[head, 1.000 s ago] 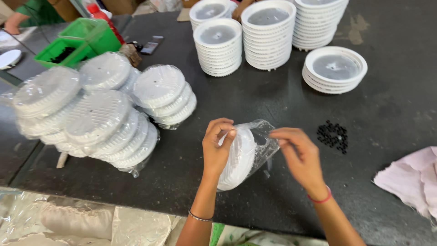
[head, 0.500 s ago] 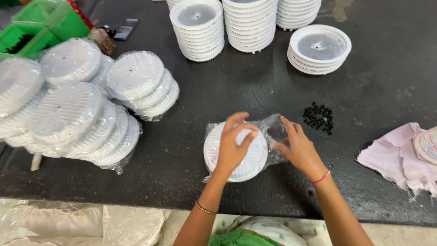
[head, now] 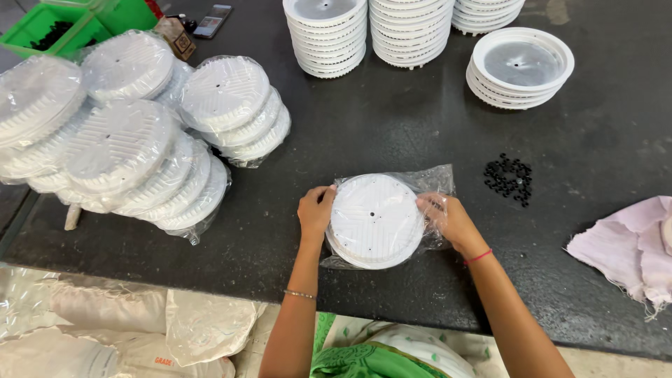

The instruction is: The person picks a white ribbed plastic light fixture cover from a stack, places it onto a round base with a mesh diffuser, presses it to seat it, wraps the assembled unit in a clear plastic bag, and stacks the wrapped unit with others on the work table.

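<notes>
A round white plastic disc (head: 374,218), ribbed with a small centre hole, lies flat on the dark table (head: 392,126) inside a clear plastic bag (head: 432,183). My left hand (head: 316,211) grips the disc's left edge through the bag. On the right edge, my right hand (head: 446,220) holds the disc and the bag's film. The bag's loose end bunches behind the disc, on its far right side.
Several bagged stacks of white discs (head: 133,133) lie piled at the left. Unbagged stacks (head: 409,28) stand at the back, a shorter one (head: 519,68) at the right. Small black parts (head: 509,178), a pink cloth (head: 630,248), green crates (head: 63,24) and a phone (head: 212,19) are around.
The disc, held tilted up in both hands a second ago, now lies flat on the table inside the bag. My left hand slid from its face to its left edge.
</notes>
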A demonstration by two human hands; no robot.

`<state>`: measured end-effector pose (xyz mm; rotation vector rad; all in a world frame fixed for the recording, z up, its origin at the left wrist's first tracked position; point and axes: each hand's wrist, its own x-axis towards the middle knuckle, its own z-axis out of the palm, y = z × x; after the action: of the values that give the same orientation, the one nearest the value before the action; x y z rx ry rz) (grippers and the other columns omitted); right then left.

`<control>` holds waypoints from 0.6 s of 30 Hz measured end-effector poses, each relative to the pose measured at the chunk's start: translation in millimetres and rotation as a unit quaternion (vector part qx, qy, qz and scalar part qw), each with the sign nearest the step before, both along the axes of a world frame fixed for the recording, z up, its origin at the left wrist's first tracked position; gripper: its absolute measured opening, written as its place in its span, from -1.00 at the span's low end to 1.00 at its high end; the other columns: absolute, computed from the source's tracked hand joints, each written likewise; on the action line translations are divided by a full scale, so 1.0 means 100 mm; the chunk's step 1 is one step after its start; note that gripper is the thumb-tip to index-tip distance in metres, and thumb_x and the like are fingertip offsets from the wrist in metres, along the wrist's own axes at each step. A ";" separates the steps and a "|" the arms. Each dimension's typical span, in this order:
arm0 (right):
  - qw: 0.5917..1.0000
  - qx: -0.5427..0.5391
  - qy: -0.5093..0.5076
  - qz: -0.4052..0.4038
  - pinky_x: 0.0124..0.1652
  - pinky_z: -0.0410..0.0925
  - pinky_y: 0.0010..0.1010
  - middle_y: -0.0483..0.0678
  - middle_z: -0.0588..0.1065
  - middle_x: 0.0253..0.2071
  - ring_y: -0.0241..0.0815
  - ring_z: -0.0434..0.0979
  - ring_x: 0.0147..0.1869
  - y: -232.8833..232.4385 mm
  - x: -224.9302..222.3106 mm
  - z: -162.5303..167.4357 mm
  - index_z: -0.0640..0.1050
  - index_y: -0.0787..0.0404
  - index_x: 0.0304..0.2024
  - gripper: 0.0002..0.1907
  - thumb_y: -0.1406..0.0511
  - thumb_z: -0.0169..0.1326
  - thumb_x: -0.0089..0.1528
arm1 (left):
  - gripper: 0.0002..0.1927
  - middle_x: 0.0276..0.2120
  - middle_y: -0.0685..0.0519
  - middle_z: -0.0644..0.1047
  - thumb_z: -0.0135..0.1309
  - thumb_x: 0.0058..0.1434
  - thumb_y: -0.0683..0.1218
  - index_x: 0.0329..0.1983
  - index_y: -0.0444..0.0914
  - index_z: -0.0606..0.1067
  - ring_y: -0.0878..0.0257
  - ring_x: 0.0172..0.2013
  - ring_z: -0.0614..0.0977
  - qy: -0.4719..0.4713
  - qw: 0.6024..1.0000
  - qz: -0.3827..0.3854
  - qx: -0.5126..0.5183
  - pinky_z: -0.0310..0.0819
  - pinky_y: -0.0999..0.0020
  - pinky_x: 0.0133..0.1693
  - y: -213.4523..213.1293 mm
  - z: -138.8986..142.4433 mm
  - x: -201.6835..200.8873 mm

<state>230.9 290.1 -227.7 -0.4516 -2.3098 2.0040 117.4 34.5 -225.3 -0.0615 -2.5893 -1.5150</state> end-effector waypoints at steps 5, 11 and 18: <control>0.996 0.051 0.063 -0.027 -0.20 0.45 -0.41 0.01 0.61 -0.20 -0.27 0.54 -0.17 0.11 0.22 -0.13 0.62 0.39 -0.03 -0.68 0.24 0.11 0.34 | -0.82 -0.35 -0.08 0.62 0.12 0.32 -0.09 -0.20 -0.34 0.56 0.16 -0.37 0.58 0.018 0.988 0.013 0.152 0.51 0.25 -0.23 0.03 0.05 -0.07; 0.984 -0.084 0.009 -0.159 -0.19 0.52 -0.35 -0.01 0.57 -0.19 -0.22 0.59 -0.18 0.46 0.65 -0.20 0.54 0.38 0.03 -0.70 0.28 0.05 0.35 | -0.82 -0.32 0.02 0.50 -0.05 0.47 -0.05 -0.15 -0.27 0.39 0.22 -0.36 0.49 -0.188 0.788 0.011 0.586 0.45 0.18 -0.22 -0.26 0.01 -0.31; 0.970 -0.110 0.011 -0.216 -0.19 0.52 -0.37 -0.05 0.58 -0.17 -0.25 0.60 -0.17 0.52 0.89 -0.39 0.54 0.36 0.02 -0.71 0.28 0.04 0.35 | -0.49 -0.35 0.02 0.36 0.25 0.29 0.18 -0.09 -0.25 0.31 0.14 -0.34 0.38 0.042 0.970 -0.092 0.222 0.36 0.13 -0.23 0.00 0.17 -0.24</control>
<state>319.9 342.0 -266.3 -0.8546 -1.7783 2.0247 93.0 34.3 -208.7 -0.3170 -2.1707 -2.0711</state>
